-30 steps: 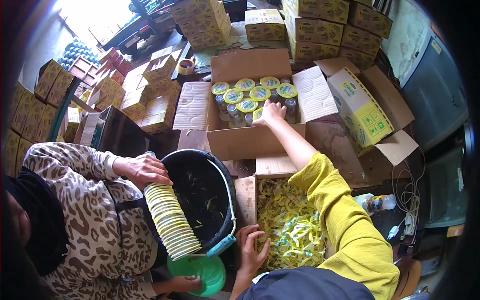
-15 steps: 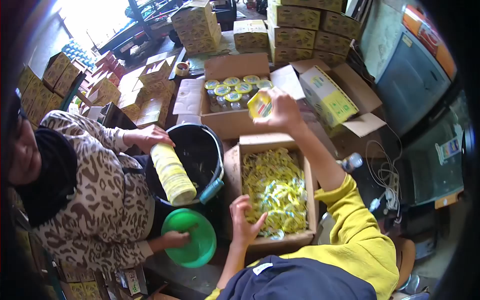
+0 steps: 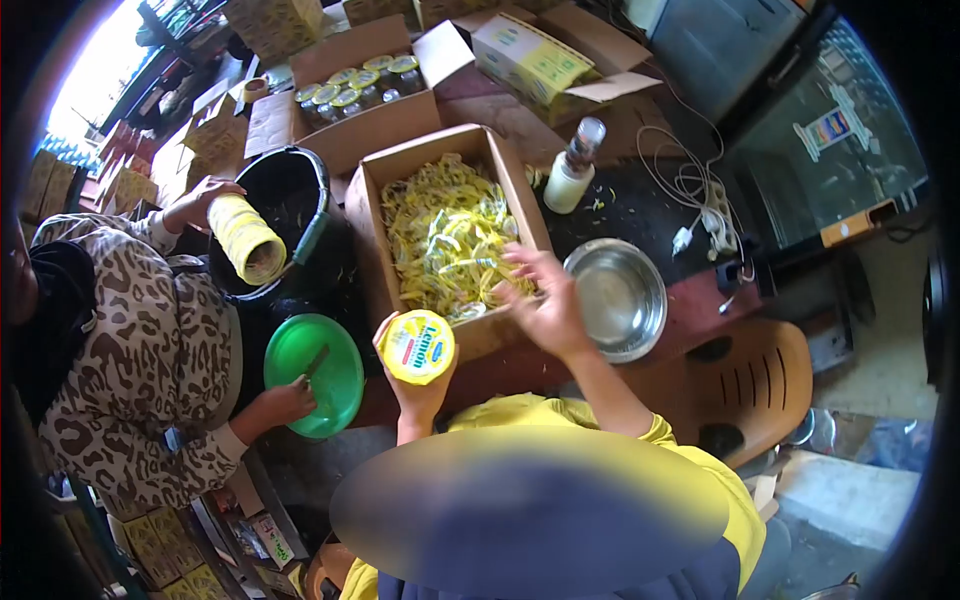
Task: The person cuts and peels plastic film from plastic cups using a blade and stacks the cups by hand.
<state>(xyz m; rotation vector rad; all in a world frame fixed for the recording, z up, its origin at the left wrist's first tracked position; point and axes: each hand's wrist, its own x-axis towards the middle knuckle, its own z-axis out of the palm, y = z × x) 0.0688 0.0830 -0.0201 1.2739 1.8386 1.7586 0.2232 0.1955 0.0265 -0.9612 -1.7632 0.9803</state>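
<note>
My left hand (image 3: 418,402) holds up a cup with a yellow lemon-printed lid (image 3: 417,347), its top turned toward me. The fingers wrap around the cup's sides, and most of its body is hidden behind the lid. My right hand (image 3: 556,303) is empty, fingers spread and slightly blurred, above the near right edge of a cardboard box (image 3: 366,250). Shiny yellow plastic strips (image 3: 440,212) fill that box. To the right of my right hand stands a round metal bowl (image 3: 622,300).
Beside me a co-worker holds a yellow cylindrical stack (image 3: 240,225) over a black bucket (image 3: 322,200) and a knife in a green basin (image 3: 345,385). Behind are an open carton (image 3: 375,130) of lidded cups, a white bottle (image 3: 568,188), a cable (image 3: 665,170) and a chair (image 3: 775,375).
The right hand, earlier raised with a yellow-lidded cup near the carton, is now lower and empty. The left hand now holds a yellow-lidded cup. The view has shifted right and down.
</note>
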